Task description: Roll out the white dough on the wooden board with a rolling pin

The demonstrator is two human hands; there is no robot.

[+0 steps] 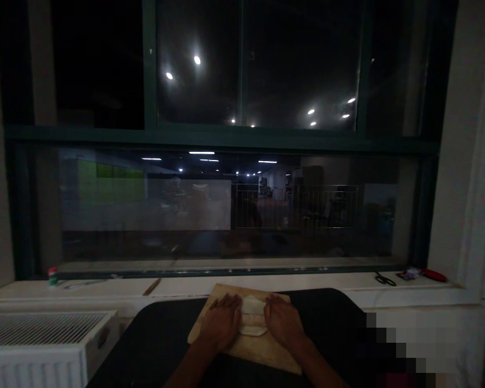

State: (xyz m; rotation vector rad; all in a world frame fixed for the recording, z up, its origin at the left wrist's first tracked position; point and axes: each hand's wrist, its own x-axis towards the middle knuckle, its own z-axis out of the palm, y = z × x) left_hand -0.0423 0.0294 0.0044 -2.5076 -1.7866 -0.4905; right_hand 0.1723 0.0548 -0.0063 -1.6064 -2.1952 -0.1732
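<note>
A wooden board [262, 353] lies at an angle on the black tabletop, low in the head view. On it is a flat, pale piece of dough [254, 305]. A light wooden rolling pin [253, 320] crosses the dough from side to side, its ends hidden under my hands. My left hand [222, 320] is over the pin's left end, and my right hand [283, 319] is over its right end. Both have their fingers pointing forward and press on the pin. The dimness hides how far the fingers wrap round it.
The black tabletop [153, 339] stands against a white windowsill [226, 285]. On the sill are a small red-and-green container [53, 276], a thin brown strip [152, 286], black scissors [385, 278] and a red object [434, 275]. A white radiator [44, 361] is at the left.
</note>
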